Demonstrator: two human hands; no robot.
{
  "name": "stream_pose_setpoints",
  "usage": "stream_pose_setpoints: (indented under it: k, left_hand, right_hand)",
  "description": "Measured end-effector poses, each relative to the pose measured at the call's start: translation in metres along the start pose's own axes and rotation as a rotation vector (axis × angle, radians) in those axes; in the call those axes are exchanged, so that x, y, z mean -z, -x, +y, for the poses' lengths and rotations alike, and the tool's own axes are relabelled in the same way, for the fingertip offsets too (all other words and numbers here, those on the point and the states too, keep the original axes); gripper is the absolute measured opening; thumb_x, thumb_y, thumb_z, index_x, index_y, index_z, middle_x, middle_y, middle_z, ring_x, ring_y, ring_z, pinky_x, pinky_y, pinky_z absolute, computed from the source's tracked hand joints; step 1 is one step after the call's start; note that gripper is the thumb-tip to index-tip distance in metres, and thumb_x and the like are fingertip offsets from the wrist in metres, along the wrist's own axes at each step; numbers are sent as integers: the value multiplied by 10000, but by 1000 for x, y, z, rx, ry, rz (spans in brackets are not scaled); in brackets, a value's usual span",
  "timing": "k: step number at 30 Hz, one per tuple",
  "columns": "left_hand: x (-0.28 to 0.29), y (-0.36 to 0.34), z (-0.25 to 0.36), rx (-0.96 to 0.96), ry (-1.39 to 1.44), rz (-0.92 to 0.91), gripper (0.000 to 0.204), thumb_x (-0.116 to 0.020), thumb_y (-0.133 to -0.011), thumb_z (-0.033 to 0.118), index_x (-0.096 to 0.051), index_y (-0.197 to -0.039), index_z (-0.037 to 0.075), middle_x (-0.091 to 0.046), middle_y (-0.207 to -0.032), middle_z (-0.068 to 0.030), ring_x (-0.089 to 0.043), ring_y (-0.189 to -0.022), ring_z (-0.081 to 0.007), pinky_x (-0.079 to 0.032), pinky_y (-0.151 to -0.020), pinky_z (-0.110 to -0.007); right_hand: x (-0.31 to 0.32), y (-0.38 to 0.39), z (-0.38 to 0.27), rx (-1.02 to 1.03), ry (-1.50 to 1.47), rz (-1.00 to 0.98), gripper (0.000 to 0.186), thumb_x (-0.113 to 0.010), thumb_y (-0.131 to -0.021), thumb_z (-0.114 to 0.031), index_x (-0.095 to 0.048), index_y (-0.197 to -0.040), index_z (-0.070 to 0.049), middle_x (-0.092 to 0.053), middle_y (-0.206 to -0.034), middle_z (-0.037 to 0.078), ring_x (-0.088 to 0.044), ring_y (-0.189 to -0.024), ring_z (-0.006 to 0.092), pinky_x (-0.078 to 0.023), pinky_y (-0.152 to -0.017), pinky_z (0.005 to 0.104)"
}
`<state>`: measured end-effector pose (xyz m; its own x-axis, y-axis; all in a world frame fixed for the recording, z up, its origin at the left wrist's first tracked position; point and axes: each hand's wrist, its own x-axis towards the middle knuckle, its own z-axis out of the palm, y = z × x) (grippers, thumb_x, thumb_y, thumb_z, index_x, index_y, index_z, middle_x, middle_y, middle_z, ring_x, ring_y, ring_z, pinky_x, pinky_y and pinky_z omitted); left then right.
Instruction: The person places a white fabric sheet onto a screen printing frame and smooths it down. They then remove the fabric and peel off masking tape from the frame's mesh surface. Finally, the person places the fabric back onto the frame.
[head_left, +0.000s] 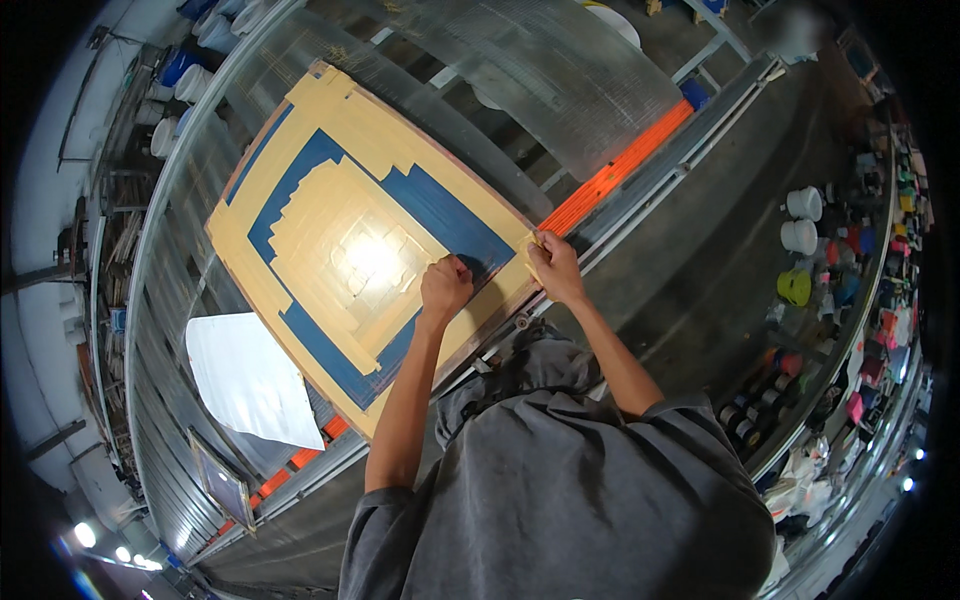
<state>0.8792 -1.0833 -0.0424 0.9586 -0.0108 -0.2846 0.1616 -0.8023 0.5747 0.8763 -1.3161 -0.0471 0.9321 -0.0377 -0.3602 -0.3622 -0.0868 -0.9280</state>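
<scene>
Taped screen [350, 215] lies across the orange strip [625, 150], mostly past its far side, ahead-left of both hands, long axis unclear; left hand [447, 287] curled over its face, nearer the middle, right hand [555, 268] pinched at the corner by that strip, can't tell on what.

Narrow gap btwn L hand [447, 288] & R hand [556, 267] over taped frame [400, 140]; more room far L, above its tape; orange strip [620, 160] & metal rail [730, 119] just past R hand; forearms [402, 410] block near side
</scene>
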Motion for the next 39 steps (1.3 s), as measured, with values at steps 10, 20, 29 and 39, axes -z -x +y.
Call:
stream_pose_setpoints:
  k: [10, 20, 29, 39]
  left_hand:
    - [-25, 0, -13, -141, -125, 80, 165, -659, -792, 69, -587, -935, 29, -666, -773, -217, -667, -723, -439, -544, -665, -541]
    - [-23, 7, 11, -56, -191, 95, 212, -606, -848, 51, -574, -1030, -52, -664, -773, -282, -672, -716, -463, -549, -658, -564]
    - [-35, 18, 21, -3, -236, 232, 278, -638, -828, 60, -499, -1060, -5, -670, -751, -232, -682, -702, -447, -543, -633, -554]
    - [-7, 34, 12, 8, -97, 287, 177, -741, -828, 119, -644, -957, 46, -719, -754, -162, -717, -702, -359, -557, -651, -471]
  right_hand:
    - [-1, 3, -8, 43, 45, 38, 191, -591, -1000, -150, -599, -1036, 38, -620, -708, 69, -608, -537, 119, -517, -495, 320]
    - [0, 4, -7, 39, 74, 59, 198, -601, -996, -162, -608, -1058, 26, -617, -686, 72, -624, -542, 126, -511, -506, 319]
    - [-3, 3, 3, 107, 23, 77, 184, -607, -992, -151, -598, -1048, 24, -622, -682, 83, -644, -522, 154, -515, -503, 328]
    - [-1, 6, -4, 111, 49, 66, 161, -607, -984, -136, -588, -1017, 20, -641, -688, 118, -678, -532, 190, -528, -510, 340]
